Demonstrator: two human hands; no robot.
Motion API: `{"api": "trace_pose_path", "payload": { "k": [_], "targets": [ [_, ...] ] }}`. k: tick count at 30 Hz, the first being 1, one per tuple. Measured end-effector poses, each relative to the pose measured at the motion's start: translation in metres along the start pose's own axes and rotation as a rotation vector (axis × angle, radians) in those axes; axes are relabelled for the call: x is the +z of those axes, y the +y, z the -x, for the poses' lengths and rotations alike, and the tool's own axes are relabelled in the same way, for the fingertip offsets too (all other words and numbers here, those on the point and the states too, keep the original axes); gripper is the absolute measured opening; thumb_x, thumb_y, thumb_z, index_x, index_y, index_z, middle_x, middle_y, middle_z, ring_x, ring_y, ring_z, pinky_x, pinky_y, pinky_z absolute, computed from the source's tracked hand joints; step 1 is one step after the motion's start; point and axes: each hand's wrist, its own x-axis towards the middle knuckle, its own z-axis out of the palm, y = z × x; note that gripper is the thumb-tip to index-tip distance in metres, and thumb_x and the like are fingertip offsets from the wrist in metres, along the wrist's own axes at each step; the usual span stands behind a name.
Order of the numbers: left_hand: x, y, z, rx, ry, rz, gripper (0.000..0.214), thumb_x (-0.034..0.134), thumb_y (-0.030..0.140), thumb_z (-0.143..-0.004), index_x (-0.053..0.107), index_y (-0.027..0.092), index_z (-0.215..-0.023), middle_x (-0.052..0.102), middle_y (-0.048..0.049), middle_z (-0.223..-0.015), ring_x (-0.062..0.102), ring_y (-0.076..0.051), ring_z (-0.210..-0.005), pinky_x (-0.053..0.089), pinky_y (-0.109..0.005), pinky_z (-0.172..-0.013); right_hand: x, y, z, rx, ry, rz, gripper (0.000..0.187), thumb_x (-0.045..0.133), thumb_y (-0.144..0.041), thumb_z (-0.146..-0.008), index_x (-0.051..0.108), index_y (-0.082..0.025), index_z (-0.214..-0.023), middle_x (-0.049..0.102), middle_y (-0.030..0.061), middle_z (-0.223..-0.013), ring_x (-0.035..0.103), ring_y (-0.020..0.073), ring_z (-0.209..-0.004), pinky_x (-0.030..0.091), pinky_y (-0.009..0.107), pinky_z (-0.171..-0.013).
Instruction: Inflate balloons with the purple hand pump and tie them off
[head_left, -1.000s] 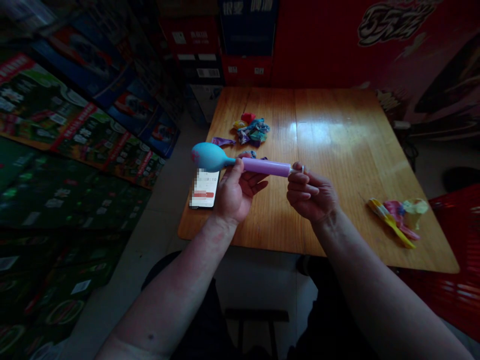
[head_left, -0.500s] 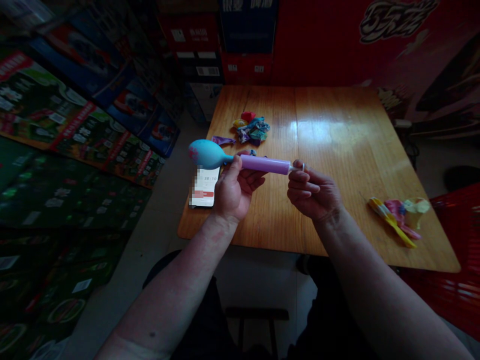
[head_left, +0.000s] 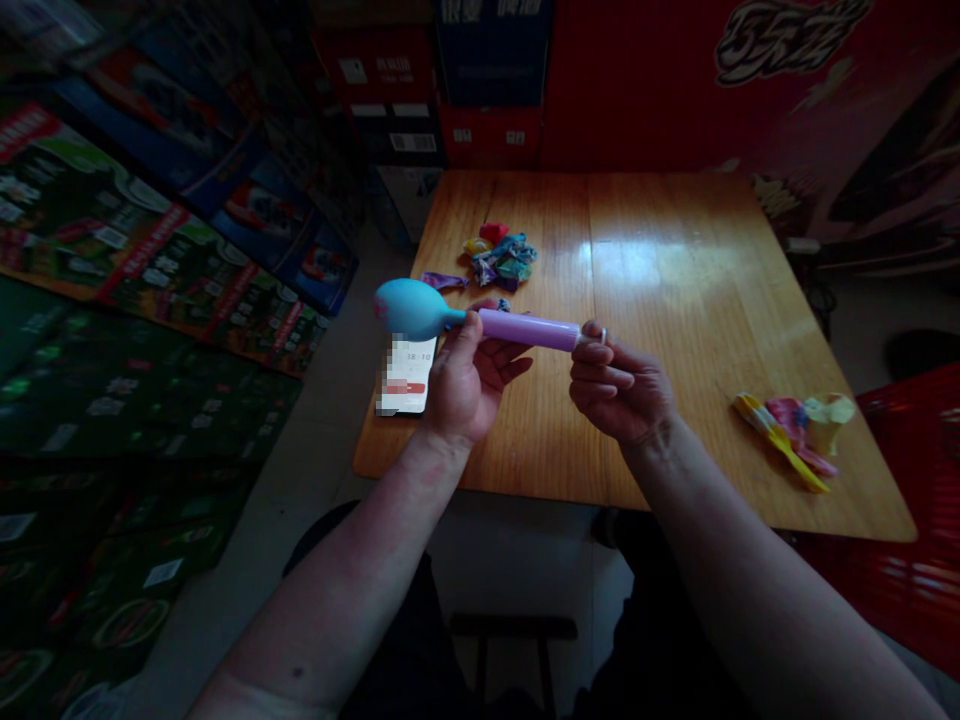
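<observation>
A partly inflated blue balloon [head_left: 411, 308] with a pink print points left, its neck on the tip of a purple balloon pump [head_left: 529, 329]. My left hand [head_left: 466, 385] is closed where neck and pump meet, the thumb on top and some fingers under the barrel. At the pump's right end, my right hand [head_left: 621, 382] grips the handle, and a bit of white shows between the fingers. The handle sits close to the barrel. Both hands are above the front part of a wooden table [head_left: 637, 270].
Several limp balloons [head_left: 502, 258] lie in a pile at the back left. More limp balloons [head_left: 795, 435] are at the right edge. A phone [head_left: 409, 375] lies under the blue balloon. Stacked cartons [head_left: 142, 240] line the left side, and a red basket [head_left: 915, 480] stands at the right.
My right hand has moved slightly left, bringing the pump handle nearer the barrel. The view has shifted a little. The left hand keeps its hold.
</observation>
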Motion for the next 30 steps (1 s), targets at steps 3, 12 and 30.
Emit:
{"api": "trace_pose_path", "payload": {
  "k": [3,12,30],
  "targets": [
    [0.003,0.001,0.000,-0.002,-0.008,-0.008,0.036,0.068,0.049,-0.100,0.070,0.025,-0.128,0.081,-0.0096,-0.118,0.079,-0.027,-0.105,0.064,-0.036,-0.084,0.000,-0.002,-0.002,-0.001,0.009,-0.053,0.019,0.048,-0.017,-0.107,0.065,-0.023,-0.101,0.059,-0.0078,-0.075,0.025,0.0025,-0.044,0.039,0.008,-0.046],
    [-0.003,0.012,-0.006,0.015,0.064,-0.021,0.044,0.068,0.053,-0.100,0.070,0.024,-0.132,0.082,-0.0110,-0.112,0.080,-0.029,-0.105,0.065,-0.040,-0.088,0.006,-0.015,0.003,0.020,0.045,-0.021,0.026,0.041,-0.015,-0.108,0.064,-0.021,-0.097,0.056,-0.0084,-0.068,0.022,0.0011,-0.040,0.034,0.009,-0.043],
    [-0.002,0.000,-0.005,0.017,0.016,-0.007,0.039,0.069,0.052,-0.098,0.070,0.023,-0.124,0.082,-0.0101,-0.111,0.080,-0.028,-0.102,0.064,-0.035,-0.082,0.009,0.000,-0.001,0.015,0.087,0.000,0.020,0.047,-0.018,-0.107,0.062,-0.022,-0.096,0.051,-0.0082,-0.068,0.019,0.0032,-0.043,0.034,0.011,-0.042]
  ]
}}
